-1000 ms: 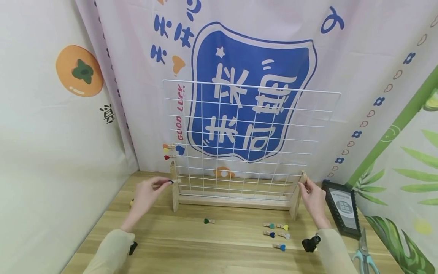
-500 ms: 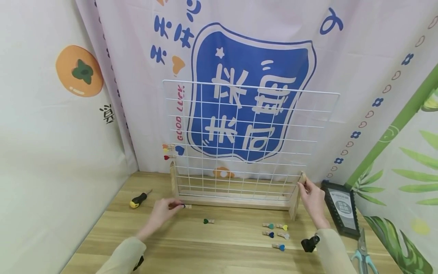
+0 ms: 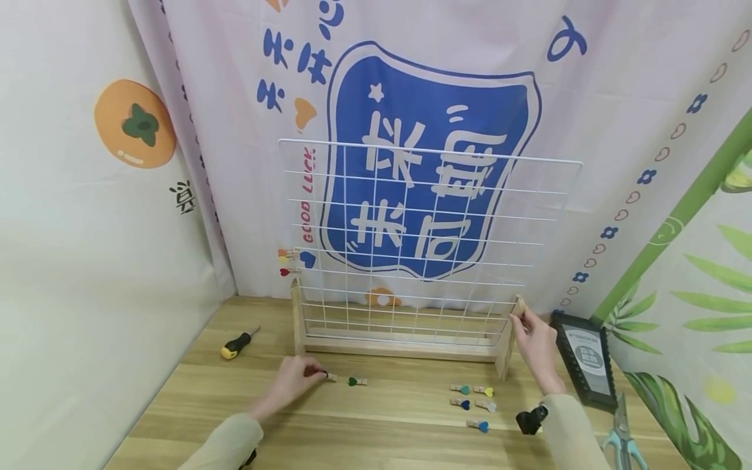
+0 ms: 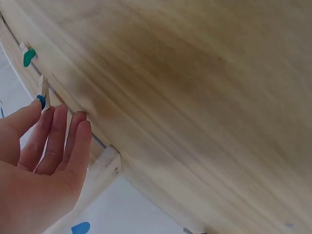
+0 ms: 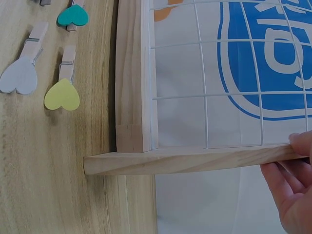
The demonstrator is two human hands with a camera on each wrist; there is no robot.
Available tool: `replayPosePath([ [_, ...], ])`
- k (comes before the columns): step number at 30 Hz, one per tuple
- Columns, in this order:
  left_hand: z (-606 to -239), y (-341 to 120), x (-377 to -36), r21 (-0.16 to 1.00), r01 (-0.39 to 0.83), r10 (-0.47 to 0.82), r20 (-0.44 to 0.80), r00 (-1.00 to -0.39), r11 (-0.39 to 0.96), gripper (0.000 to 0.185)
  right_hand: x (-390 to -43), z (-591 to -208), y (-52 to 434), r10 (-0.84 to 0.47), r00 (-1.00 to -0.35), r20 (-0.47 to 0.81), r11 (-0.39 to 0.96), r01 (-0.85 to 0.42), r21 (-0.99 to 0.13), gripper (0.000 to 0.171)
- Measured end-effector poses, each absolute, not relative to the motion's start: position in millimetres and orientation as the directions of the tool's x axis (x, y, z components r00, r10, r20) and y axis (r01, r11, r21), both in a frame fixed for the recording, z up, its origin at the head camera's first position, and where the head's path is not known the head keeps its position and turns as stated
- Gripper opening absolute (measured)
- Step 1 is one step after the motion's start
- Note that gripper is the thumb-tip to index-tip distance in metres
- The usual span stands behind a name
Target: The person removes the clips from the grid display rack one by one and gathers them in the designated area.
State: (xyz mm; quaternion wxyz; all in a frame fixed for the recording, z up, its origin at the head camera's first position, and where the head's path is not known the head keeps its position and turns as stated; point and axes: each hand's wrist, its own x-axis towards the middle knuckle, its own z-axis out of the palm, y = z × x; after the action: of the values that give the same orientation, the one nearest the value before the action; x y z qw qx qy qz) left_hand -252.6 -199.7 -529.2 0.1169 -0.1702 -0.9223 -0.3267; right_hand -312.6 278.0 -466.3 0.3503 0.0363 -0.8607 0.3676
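Observation:
My left hand pinches a small wooden clothespin with a dark blue heart between thumb and fingertips, low over the table. Just right of it in the head view lies a clothespin with a green heart. My right hand grips the upper part of the right wooden post, thumb on one side and fingers on the other. The post belongs to a wooden stand that holds a white wire grid upright. Clothespins with orange, yellow and red hearts hang on the grid's left edge.
Several heart clothespins lie in front of the stand's right end, among them a yellow one and a white one. A screwdriver lies at the left. A black tray-like holder and scissors are at the right.
My left hand has moved from beside the left post down and right, bringing the blue-heart clothespin next to the green one. The screwdriver came into full view. My right hand stays on the post.

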Motion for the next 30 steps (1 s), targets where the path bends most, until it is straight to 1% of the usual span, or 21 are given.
replayPosePath([
  [8, -533.2, -193.1, -255.3, 0.516, 0.385, 0.251, 0.311, -0.916, 0.765, 0.008, -312.5, -464.6, 277.0, 0.190, -0.742, 0.643, 0.730, -0.331, -0.598, 0.021],
  [16, -533.1, -190.5, -251.4, 0.521, 0.359, 0.252, 0.266, -0.930, 0.774, 0.005, -312.4, -465.0, 277.3, 0.197, -0.765, 0.614, 0.723, -0.310, -0.617, 0.021],
  [22, -533.1, -189.0, -249.7, 0.516, 0.345, 0.242, 0.257, -0.936, 0.784, 0.004, -312.0, -464.5, 277.2, 0.203, -0.768, 0.608, 0.721, -0.303, -0.623, 0.021],
  [26, -533.0, -190.5, -250.9, 0.518, 0.357, 0.242, 0.277, -0.930, 0.778, 0.004, -311.8, -464.4, 276.8, 0.203, -0.762, 0.615, 0.723, -0.307, -0.619, 0.021],
  [30, -527.9, -196.2, -253.9, 0.504, 0.405, 0.252, 0.345, -0.904, 0.763, 0.004, -311.4, -464.0, 276.4, 0.203, -0.760, 0.617, 0.725, -0.307, -0.617, 0.022],
])
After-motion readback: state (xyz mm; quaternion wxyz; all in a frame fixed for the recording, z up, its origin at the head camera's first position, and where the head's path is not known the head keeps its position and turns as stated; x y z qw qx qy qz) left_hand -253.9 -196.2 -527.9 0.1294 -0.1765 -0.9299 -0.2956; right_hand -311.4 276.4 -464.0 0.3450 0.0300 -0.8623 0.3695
